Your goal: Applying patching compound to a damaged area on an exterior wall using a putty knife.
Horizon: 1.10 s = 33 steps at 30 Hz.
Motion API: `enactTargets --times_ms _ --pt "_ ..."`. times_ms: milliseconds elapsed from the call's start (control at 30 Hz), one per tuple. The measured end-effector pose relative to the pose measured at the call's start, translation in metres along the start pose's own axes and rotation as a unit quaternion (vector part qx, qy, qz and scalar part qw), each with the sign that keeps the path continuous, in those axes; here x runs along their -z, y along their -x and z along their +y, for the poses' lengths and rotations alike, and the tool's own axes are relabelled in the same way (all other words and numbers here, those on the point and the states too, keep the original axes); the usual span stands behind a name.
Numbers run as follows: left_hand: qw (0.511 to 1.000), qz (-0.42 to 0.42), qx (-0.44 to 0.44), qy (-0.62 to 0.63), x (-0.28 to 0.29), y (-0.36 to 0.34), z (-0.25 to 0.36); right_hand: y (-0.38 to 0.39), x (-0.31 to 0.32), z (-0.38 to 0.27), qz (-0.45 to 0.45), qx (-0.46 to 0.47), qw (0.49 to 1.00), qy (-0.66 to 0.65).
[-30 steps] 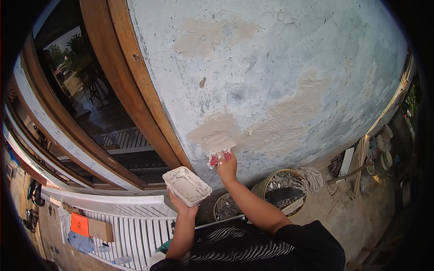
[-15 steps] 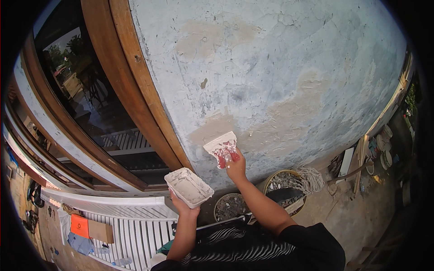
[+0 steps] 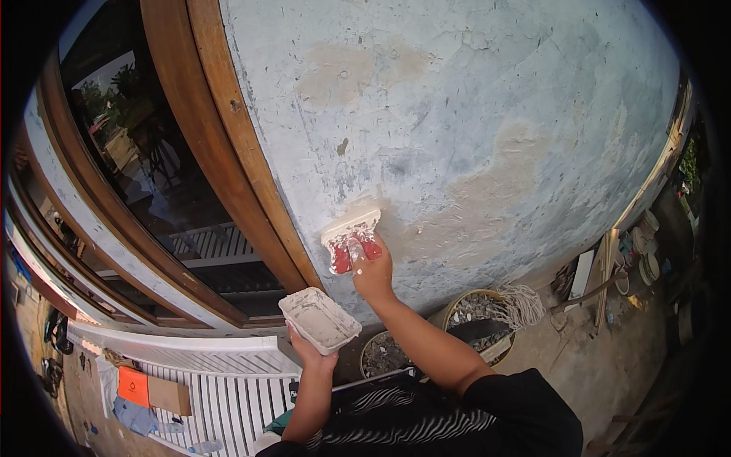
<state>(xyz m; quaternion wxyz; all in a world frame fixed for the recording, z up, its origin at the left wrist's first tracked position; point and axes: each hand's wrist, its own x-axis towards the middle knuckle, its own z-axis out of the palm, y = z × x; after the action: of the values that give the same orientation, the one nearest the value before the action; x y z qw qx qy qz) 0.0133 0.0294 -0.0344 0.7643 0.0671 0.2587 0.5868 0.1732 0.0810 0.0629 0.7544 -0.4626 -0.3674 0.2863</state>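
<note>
While the left hand [image 3: 312, 355] grips the off-white rectangular tub [image 3: 301, 304] from beneath, presumably for easy reach of its pale paste [image 3: 323, 321], the right hand [image 3: 373, 274] clasps the red-handled putty knife [image 3: 344, 234] above it, at the patched wall [image 3: 457, 107], fingers [image 3: 355, 250] over the handle, probably for control.

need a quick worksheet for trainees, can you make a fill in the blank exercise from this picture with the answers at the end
1. The left hand holds a tub while the right hand grips a spreader whose uncoated parts look ____.
2. The window frame is made of ____.
3. The slatted bench is ____.
4. The right sleeve is ____.

Answers: red; wood; white; black
</note>
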Motion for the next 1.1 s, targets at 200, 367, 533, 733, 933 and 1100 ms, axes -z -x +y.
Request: enactTargets --times_ms 200,367,533,733,933,1100 --pt "1.000 0.004 -0.011 0.009 0.004 -0.001 0.002 0.001 0.018 0.009 -0.058 0.017 0.998 -0.004" --pt "1.000 0.010 -0.021 0.015 0.004 0.001 0.004 0.005 0.073 0.076 0.001 -0.040 0.994 0.098" --pt "0.999 0.023 -0.015 0.018 0.000 0.005 0.005 0.038 0.114 0.126 0.054 -0.100 0.989 0.095" --pt "1.000 0.013 -0.009 0.025 0.004 0.004 0.003 0.016 0.073 0.090 0.067 -0.127 0.985 0.092" --pt "0.999 0.027 -0.002 0.026 0.008 0.003 -0.002 0.005 0.003 -0.001 0.014 0.003 0.997 0.073" --pt "0.999 0.015 0.003 0.032 0.010 -0.003 -0.002 0.017 0.001 -0.016 -0.091 0.032 0.993 0.073"
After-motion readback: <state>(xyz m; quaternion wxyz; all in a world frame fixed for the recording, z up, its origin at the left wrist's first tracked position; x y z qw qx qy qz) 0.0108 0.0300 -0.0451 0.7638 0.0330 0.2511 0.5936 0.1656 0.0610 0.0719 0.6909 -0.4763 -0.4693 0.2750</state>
